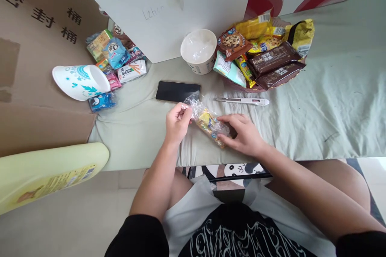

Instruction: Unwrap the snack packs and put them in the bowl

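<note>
A yellow-and-blue snack packet [208, 122] in clear plastic film lies tilted on the cloth in front of me. My left hand [177, 123] pinches the loose, crumpled end of the clear film [194, 106] between thumb and fingers. Around the packet's right end, the thumb and fingers of my right hand [243, 134] grip it from both sides. Just beyond my left hand lies a black phone [177, 90]. A white utility knife [244, 101] rests beyond my right hand, apart from it. The packet's exact contents are hard to make out.
A basket [265, 87] heaped with wrapped snacks stands at the back right, beside a paper bowl [199, 54] holding clear plastic. At left, a tipped paper cup [81, 82] lies near several small packets [116, 54]. Cardboard boxes [193, 4] bound the back; a yellow-green bottle [54, 168] is front left.
</note>
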`<state>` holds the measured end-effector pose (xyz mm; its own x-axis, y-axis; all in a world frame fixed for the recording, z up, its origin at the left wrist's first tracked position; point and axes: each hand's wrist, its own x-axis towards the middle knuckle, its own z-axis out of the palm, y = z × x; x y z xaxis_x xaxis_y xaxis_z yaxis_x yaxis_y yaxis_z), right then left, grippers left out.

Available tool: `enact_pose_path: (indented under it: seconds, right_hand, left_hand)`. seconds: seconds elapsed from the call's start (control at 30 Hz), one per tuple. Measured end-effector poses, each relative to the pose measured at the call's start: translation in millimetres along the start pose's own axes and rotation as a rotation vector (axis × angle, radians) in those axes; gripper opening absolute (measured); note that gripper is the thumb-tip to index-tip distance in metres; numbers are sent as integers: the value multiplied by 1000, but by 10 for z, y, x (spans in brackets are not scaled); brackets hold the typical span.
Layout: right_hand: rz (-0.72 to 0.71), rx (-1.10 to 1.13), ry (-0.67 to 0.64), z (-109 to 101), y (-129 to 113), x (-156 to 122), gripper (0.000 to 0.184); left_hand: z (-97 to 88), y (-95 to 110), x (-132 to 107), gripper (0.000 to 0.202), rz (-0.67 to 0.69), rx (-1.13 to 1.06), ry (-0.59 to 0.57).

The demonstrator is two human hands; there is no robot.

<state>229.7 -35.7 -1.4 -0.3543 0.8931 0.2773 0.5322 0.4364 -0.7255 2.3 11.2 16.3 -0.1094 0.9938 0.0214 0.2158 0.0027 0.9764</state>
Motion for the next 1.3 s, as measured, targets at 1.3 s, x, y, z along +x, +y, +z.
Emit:
enact_pose_path:
  seconds: [1.3]
  right_hand:
    - [-360,-136,107,-537,-168,-84,22]
  left_hand:
    - [-542,226,-412,15,662,476,-133]
